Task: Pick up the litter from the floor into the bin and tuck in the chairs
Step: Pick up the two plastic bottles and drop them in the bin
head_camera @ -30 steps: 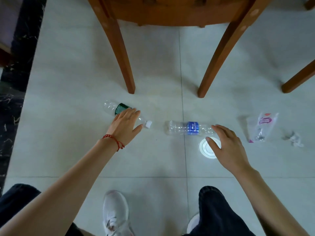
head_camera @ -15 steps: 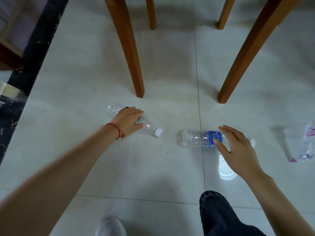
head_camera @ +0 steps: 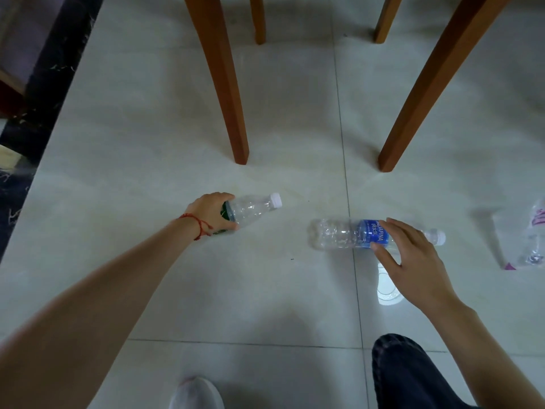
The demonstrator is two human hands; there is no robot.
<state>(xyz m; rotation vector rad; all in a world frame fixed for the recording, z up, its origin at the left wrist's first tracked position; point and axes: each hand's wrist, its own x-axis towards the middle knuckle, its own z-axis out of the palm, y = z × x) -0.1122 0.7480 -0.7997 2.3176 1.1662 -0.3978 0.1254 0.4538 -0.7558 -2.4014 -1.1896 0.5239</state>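
Bottles lie mid-frame on the tiled floor (head_camera: 147,178): the left hand (head_camera: 211,212) grips the green-labelled bottle (head_camera: 253,209), the right hand (head_camera: 410,258) curls loosely over the blue-labelled bottle (head_camera: 339,237). Chair legs (head_camera: 227,98) stand above; a plastic wrapper (head_camera: 533,237) lies right.

— What lies on the floor (head_camera: 147,143) now?
— I see one bottle (head_camera: 253,209) under my left hand (head_camera: 211,214), another bottle (head_camera: 339,234) right of it, a wrapper (head_camera: 533,240) far right, chair legs (head_camera: 227,98) behind.
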